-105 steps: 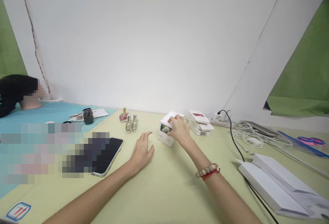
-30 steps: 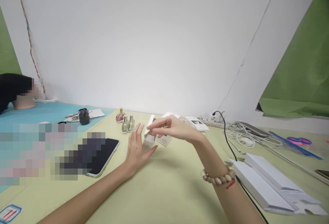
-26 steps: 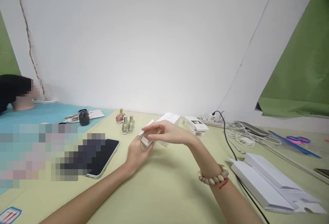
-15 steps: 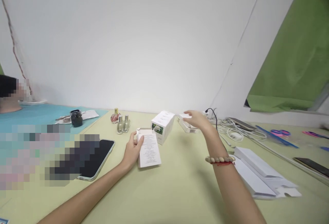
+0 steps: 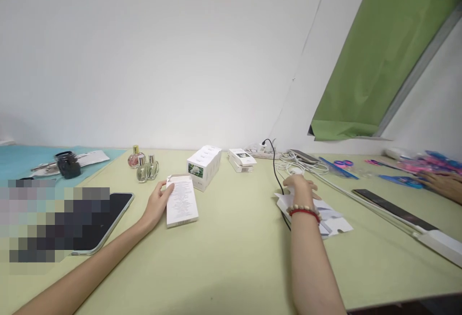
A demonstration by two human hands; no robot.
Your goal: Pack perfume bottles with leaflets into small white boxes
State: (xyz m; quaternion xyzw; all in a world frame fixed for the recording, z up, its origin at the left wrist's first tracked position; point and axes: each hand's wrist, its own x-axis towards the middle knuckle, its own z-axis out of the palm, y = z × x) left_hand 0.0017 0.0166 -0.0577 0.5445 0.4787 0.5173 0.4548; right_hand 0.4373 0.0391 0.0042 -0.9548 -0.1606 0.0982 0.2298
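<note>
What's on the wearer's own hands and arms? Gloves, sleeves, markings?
Left hand: ungloved, nothing visible on the wrist. Right hand: ungloved; its wrist wears a pale beige bead bracelet and a red cord. No sleeves in view on either forearm.

2 bare forearms (image 5: 314, 262); right wears 1 bracelet of pale round beads (image 5: 300, 207), 1 red cord (image 5: 305, 214).

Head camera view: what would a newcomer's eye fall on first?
Probably the white printed carton in the person's left hand, left of centre, with a row of flower-print boxes just beyond it. Next comes the right hand, a beaded bracelet at its wrist, over the folded white card. The green cloth at the upper right also stands out.
</note>
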